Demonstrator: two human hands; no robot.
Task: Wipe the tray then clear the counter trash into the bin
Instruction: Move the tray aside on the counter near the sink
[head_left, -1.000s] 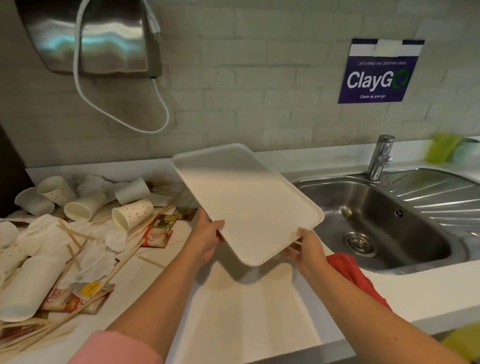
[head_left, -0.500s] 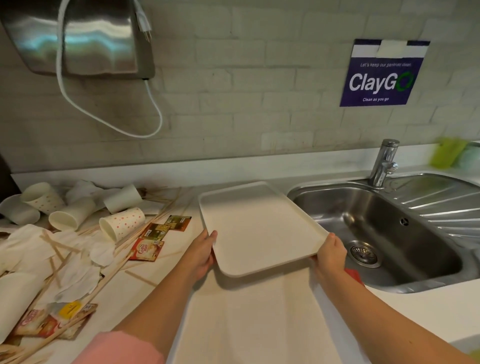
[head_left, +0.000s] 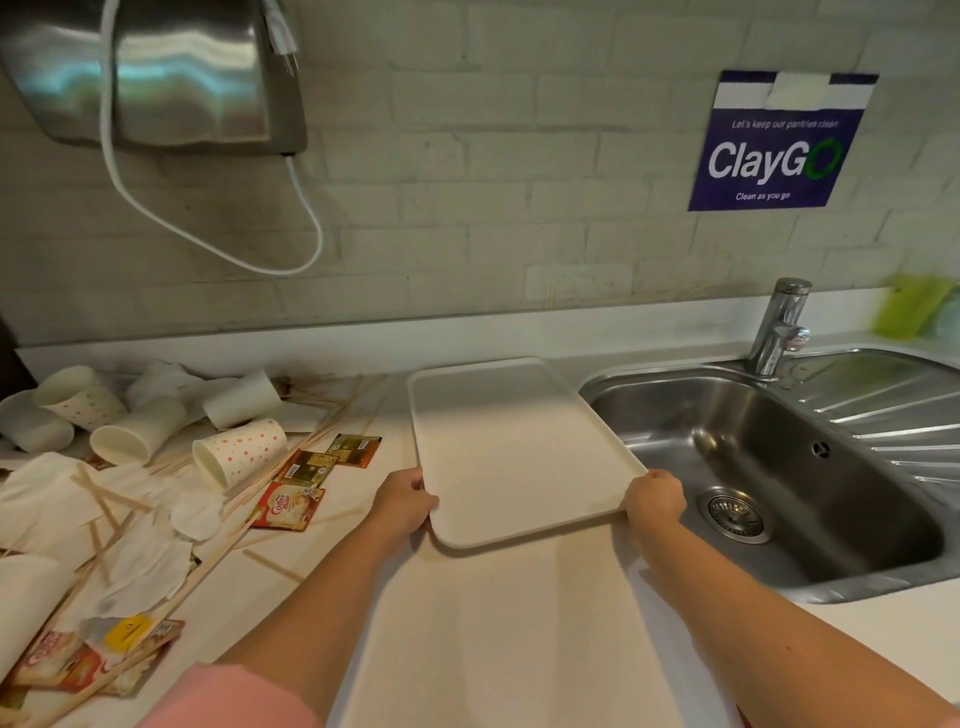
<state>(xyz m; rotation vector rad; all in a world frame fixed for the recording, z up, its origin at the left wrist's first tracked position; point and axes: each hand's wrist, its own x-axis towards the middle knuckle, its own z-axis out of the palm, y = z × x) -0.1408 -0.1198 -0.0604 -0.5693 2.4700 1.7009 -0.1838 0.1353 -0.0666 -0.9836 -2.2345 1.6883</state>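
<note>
A cream rectangular tray (head_left: 511, 447) lies nearly flat on the white counter (head_left: 498, 623), just left of the sink. My left hand (head_left: 408, 501) grips its near left edge and my right hand (head_left: 655, 496) grips its near right corner. Counter trash is heaped at the left: paper cups (head_left: 239, 451), crumpled napkins (head_left: 140, 561), wooden stirrers (head_left: 130, 525) and sachets (head_left: 288, 505). The red cloth and the bin are not in view.
A steel sink (head_left: 779, 467) with a tap (head_left: 782, 327) lies right of the tray, its drainboard further right. A green cup (head_left: 909, 312) stands at the back right. A steel dispenser (head_left: 156, 73) with a hanging white cord is on the wall.
The tray has come down from a raised tilt to nearly flat on the counter beside the sink, both hands still on it. The red cloth under my right arm has gone out of sight.
</note>
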